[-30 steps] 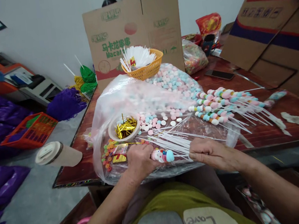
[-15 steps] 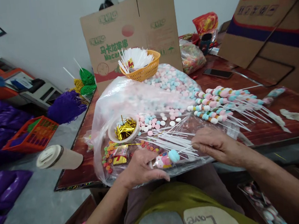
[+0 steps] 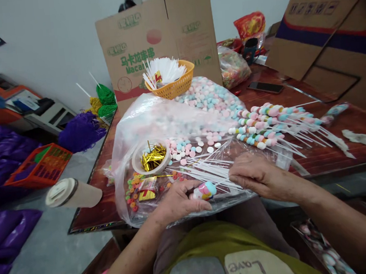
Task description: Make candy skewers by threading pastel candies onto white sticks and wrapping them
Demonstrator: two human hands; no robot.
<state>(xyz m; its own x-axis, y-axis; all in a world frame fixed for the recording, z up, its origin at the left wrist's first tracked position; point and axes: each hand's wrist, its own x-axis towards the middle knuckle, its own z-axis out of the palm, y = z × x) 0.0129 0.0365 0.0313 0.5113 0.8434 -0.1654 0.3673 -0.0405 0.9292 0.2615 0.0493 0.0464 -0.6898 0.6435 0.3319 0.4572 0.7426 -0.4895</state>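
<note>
My left hand (image 3: 180, 200) is closed around a short stack of pastel marshmallows in a printed clear wrapper (image 3: 204, 191), whose light-blue end points right. To its right, my right hand (image 3: 259, 176) is pinched, thumb against fingers. What sits between those fingertips is hidden. White paper sticks (image 3: 206, 173) lie loose just behind and between the hands. A clear plastic bag (image 3: 130, 129) spills pink, blue and white marshmallows (image 3: 184, 147) behind them. Finished marshmallow skewers (image 3: 266, 124) are heaped to the right of the bag.
A white bowl (image 3: 136, 163) holds gold twist ties (image 3: 154, 157). Behind it, an orange basket (image 3: 184, 82) of white wrappers rests against a cardboard box (image 3: 158, 30). A lidded cup (image 3: 84, 193) is at the left table edge; a phone (image 3: 265, 87) lies at the back right.
The light-blue marshmallow, which stuck out at the end, now sits closer in against the wrapper. My left hand has shifted slightly right, my right hand slightly left.
</note>
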